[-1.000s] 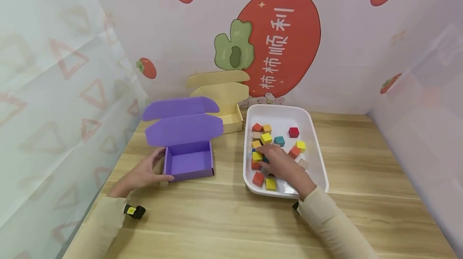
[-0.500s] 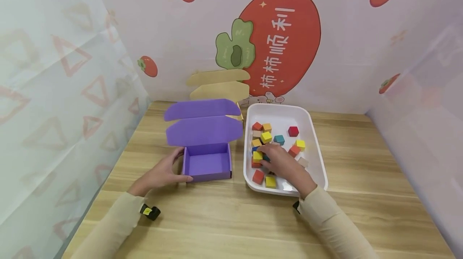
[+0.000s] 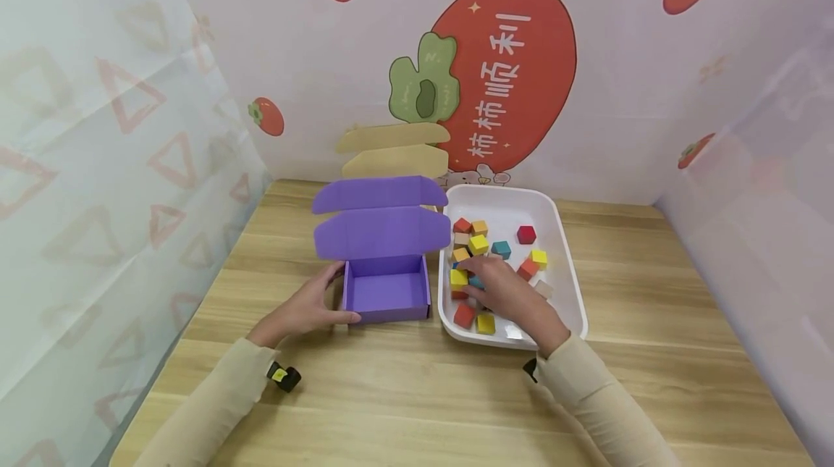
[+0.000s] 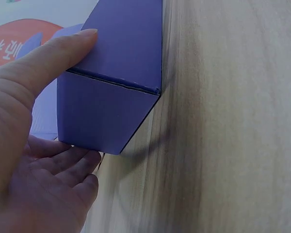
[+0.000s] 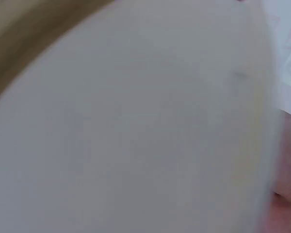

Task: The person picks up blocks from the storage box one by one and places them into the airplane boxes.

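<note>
In the head view my left hand [image 3: 309, 311] holds the left end of an open purple cardboard box [image 3: 387, 297], thumb at its front corner and fingers at the back. The left wrist view shows the thumb across the box's front edge [image 4: 121, 43] and the other fingers at the far corner. My right hand [image 3: 508, 293] reaches into a white tray [image 3: 570, 271] and pinches a yellow cube [image 3: 459, 279] near the left wall, over a red cube [image 3: 459, 294]. In the right wrist view the blurred tray wall [image 5: 136, 121] hides the fingertips.
Several coloured cubes lie about the tray, among them a dark red cube [image 3: 526, 234] and a teal cube [image 3: 501, 249]. Behind the purple box's raised lid [image 3: 382, 232] stands a cream box, its lid [image 3: 396, 161] upright near the printed wall [image 3: 619, 90]. Wooden table surrounds them.
My left hand has slid the purple box right, close to the tray, so it covers more of the cream box. My right hand stays in the tray; the yellow cube has shifted slightly left.
</note>
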`<action>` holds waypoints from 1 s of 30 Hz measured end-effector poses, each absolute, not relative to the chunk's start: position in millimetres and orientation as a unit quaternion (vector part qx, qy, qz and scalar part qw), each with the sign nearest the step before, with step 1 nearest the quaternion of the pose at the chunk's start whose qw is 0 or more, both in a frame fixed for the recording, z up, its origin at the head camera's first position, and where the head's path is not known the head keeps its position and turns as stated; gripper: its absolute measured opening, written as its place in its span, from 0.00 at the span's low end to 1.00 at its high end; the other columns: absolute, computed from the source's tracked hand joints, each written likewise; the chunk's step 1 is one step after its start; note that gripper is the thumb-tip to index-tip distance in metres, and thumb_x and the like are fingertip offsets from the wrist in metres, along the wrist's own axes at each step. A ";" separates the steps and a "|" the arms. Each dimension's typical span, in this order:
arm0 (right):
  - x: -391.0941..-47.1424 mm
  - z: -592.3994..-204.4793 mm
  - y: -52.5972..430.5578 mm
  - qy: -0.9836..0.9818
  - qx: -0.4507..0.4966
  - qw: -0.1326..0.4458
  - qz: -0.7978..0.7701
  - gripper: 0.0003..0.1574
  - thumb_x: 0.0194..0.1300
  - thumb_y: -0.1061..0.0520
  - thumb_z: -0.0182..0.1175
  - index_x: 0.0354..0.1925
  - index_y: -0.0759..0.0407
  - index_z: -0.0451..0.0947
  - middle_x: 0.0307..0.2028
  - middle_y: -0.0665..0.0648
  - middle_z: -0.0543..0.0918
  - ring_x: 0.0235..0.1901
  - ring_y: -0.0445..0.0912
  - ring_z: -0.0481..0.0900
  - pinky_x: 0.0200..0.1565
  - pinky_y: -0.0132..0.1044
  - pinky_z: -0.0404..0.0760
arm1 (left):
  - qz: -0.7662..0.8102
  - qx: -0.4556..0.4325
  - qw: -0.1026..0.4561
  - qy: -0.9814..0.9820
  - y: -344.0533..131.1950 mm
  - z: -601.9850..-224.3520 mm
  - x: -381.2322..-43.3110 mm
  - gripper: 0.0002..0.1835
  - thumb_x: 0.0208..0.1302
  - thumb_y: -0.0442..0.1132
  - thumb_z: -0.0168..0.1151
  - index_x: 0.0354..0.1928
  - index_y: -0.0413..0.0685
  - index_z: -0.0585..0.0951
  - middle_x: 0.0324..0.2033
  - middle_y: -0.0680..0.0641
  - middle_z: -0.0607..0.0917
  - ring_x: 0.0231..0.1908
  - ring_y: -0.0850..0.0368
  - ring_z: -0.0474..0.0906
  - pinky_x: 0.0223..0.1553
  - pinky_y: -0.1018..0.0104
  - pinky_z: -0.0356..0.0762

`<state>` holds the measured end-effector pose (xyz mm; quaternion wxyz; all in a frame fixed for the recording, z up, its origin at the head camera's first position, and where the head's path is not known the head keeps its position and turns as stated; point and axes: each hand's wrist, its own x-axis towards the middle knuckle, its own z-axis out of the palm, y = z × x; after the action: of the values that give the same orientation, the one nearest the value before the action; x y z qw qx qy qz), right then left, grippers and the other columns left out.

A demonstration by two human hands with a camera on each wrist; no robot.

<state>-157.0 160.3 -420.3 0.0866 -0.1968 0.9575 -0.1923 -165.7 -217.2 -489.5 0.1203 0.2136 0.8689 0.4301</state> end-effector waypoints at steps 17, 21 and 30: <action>-153.7 -379.5 99.4 0.930 -0.271 0.048 -0.243 0.19 0.71 0.60 0.70 0.58 0.61 0.84 0.47 0.55 0.88 0.47 0.51 0.85 0.53 0.41 0.91 | 0.435 0.223 0.120 0.864 -218.0 -490.3 -166.9 0.66 0.55 0.52 0.83 0.84 0.39 0.49 0.83 0.33 0.54 0.81 0.33 0.54 0.81 0.39 0.57; -156.9 -383.7 81.6 0.920 -0.287 0.048 -0.262 0.18 0.72 0.60 0.69 0.58 0.62 0.83 0.49 0.56 0.88 0.49 0.53 0.85 0.57 0.43 0.89 | 0.434 0.219 0.124 0.865 -217.7 -489.9 -166.6 0.66 0.55 0.53 0.83 0.84 0.40 0.49 0.83 0.33 0.55 0.81 0.33 0.55 0.81 0.39 0.57; -160.3 -403.4 38.6 0.910 -0.302 0.054 -0.280 0.16 0.74 0.59 0.67 0.57 0.63 0.83 0.50 0.57 0.88 0.52 0.54 0.86 0.58 0.41 0.88 | 0.441 0.234 0.120 0.858 -217.9 -489.9 -167.2 0.63 0.58 0.50 0.82 0.84 0.42 0.51 0.82 0.36 0.58 0.81 0.34 0.56 0.81 0.38 0.57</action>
<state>-160.3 38.6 -403.4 0.0541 -0.3020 0.9096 -0.2803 -167.2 -217.9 -489.9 0.1199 0.2339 0.8582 0.4410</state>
